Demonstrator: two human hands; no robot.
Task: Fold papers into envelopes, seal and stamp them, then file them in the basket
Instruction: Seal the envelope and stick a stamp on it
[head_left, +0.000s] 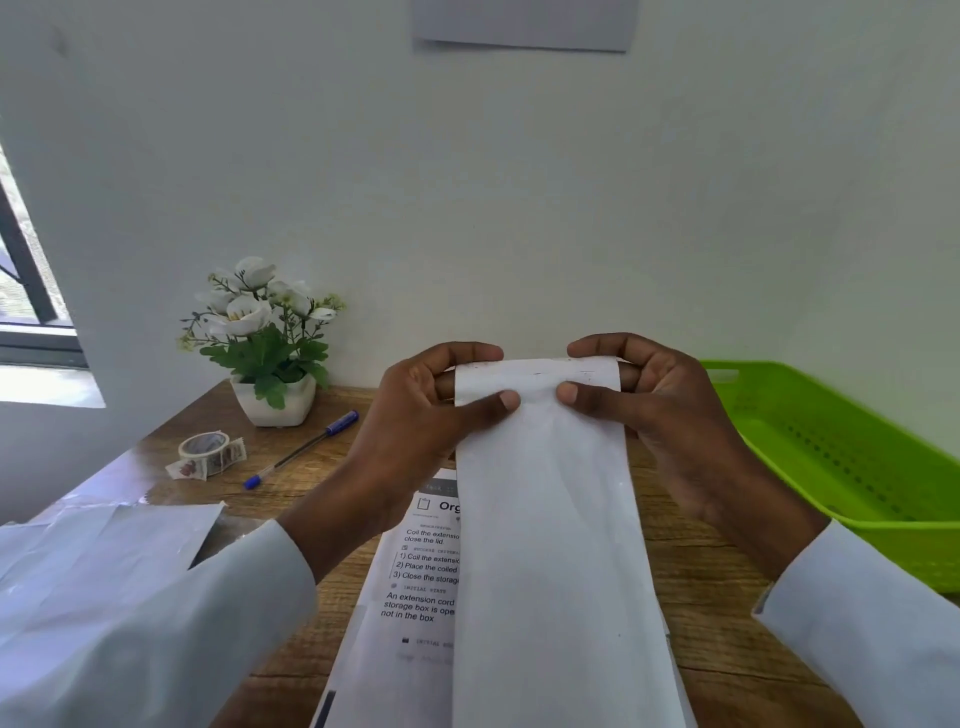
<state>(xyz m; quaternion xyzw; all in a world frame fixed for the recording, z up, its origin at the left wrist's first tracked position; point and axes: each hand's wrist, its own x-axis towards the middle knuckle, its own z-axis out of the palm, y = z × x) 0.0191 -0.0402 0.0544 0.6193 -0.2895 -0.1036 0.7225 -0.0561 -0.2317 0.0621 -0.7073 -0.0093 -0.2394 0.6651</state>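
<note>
Both hands up over wooden desk (727, 597), pinching far end of long white folded paper (550, 545). Left hand (421, 415): thumb on top face near far edge, fingers curled behind, gripping paper's left corner. Right hand (660, 410): same grip mirrored, thumb on top, fingers curled round behind right corner. Thumbs near each other, not touching. Far edge of folded paper curling slightly over fingers; faint marks showing through there. Paper running lengthwise from hands toward bottom of view, tilted up off desk at far end.

Relative to folded paper:
- Printed sheet (410, 592) directly beneath and to left, flat on desk, partly covered; text legible in fragments ("Coil the extension", "An extension cord").
- Green plastic basket (852, 467) to right, on desk, well apart; slotted floor, inside mostly visible.
- Blue-capped pen (301, 449) to far left, lying diagonal on desk.
- Tape roll (205, 447) further left of pen, with patterned strip trailing beside it.
- Potted white flowers (270, 338) beyond tape, against wall.
- Crumpled white papers (104, 545) at near left, desk edge, partly under left sleeve (171, 639).

White sleeves on both arms. Sheet (524, 23) stuck on wall above.
</note>
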